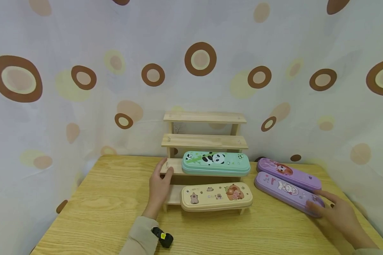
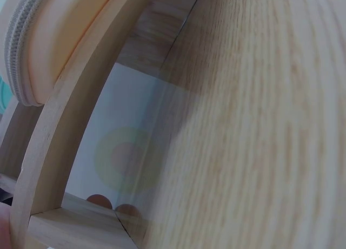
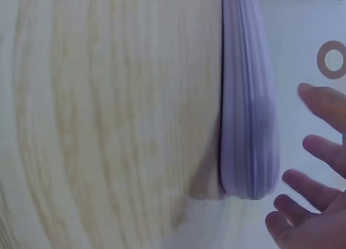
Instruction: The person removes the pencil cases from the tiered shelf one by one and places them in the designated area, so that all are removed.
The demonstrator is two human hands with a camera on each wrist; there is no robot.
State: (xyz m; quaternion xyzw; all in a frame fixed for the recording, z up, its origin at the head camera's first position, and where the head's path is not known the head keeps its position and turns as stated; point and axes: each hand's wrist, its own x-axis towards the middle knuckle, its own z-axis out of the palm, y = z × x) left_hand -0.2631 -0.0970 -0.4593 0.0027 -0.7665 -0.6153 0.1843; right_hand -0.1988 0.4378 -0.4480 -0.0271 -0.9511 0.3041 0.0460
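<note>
Right hand (image 1: pixel 338 212), fingers spread, touches the near purple case (image 1: pixel 287 192), lying diagonally back-left to front-right

Left hand (image 1: pixel 160 184) lower centre, fingers relaxed, thumb up, sleeve at wrist. Right hand (image 1: pixel 336 210) lower right, fingers (image 3: pixel 316 190) spread straight.

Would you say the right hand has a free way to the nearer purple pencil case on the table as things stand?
Probably yes. The right hand is open with fingertips at the near end of the nearer purple pencil case, and nothing lies between them. The other purple pencil case sits just behind it, leaving the near side clear.
</note>
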